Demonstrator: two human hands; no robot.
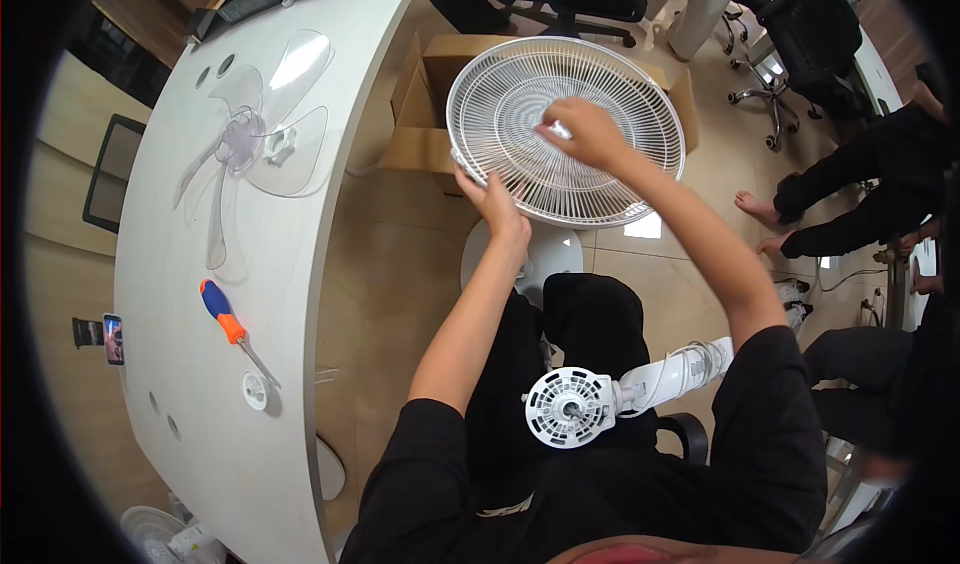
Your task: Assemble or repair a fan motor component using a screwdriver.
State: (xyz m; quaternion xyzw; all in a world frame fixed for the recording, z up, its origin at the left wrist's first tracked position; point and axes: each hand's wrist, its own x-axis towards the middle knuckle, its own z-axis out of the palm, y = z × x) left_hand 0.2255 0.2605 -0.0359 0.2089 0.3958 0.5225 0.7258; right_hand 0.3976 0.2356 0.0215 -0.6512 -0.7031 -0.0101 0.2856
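Presently, at upper centre, the grille (505, 114) is gripped at its lower-left rim by the left hand (497, 209); the right hand (588, 134) is curled over its middle, grip unclear. Blades (240, 144) are seen at upper left.

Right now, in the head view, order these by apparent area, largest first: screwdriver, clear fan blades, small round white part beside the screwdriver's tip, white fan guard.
1. White fan guard
2. Clear fan blades
3. Screwdriver
4. Small round white part
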